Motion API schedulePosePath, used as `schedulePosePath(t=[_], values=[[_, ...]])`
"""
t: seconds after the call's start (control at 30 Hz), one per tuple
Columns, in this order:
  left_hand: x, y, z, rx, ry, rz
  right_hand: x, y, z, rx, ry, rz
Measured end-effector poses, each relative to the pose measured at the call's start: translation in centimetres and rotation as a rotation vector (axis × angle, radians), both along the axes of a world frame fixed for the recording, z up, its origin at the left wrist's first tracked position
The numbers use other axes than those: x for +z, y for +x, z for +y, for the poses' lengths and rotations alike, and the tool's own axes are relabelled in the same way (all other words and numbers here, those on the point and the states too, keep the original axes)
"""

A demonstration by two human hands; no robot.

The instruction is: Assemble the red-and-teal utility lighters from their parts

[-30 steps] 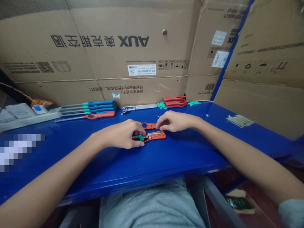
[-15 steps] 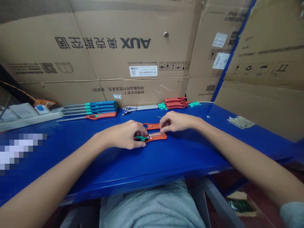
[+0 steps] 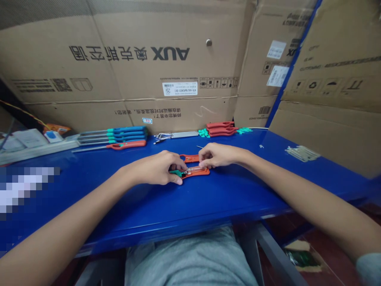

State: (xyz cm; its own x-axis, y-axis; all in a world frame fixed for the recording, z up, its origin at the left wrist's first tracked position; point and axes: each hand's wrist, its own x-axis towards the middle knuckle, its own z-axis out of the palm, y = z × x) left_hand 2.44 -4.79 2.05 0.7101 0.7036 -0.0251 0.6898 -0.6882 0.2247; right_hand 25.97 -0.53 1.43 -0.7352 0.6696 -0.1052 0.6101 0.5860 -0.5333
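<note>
In the middle of the blue table lies an orange lighter handle half [image 3: 204,172], its inner side up, with a green trigger [image 3: 176,173] and a slim clear tube [image 3: 195,169] in it. My left hand [image 3: 159,167] is closed around its left end, thumb on the near edge and fingers over the trigger area. From the right, my right hand [image 3: 218,155] has thumb and fingers pinched together at the tube's right part; its fingertips cover whatever is between them. A second orange handle half [image 3: 190,158] lies just behind, partly hidden by the right hand.
Long lighters with blue handles [image 3: 131,134] and one red-orange lighter [image 3: 127,145] lie at the back left. Behind my hands are metal tubes with wires [image 3: 184,134], small green parts [image 3: 204,132] and red handles [image 3: 220,129]. Pale sticks [image 3: 302,153] lie right. Cardboard [image 3: 119,79] walls the back.
My right hand has shifted slightly left and down, its fingertips now lower over the clear tube. My left hand stays on the handle half, almost unmoved.
</note>
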Motion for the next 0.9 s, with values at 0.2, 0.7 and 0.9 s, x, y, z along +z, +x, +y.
schedulePosePath(t=[0.2, 0.7, 0.9], values=[[-0.13, -0.13, 0.03, -0.013, 0.001, -0.01, 0.06, -0.03, -0.05, -0.014, -0.043, -0.008], [0.14, -0.15, -0.26, -0.007, -0.006, -0.016, 0.39, -0.03, -0.34, 0.0, 0.005, -0.056], [-0.04, -0.2, -0.18, -0.006, -0.037, -0.025, 0.31, 0.02, -0.31, 0.002, 0.008, -0.059]])
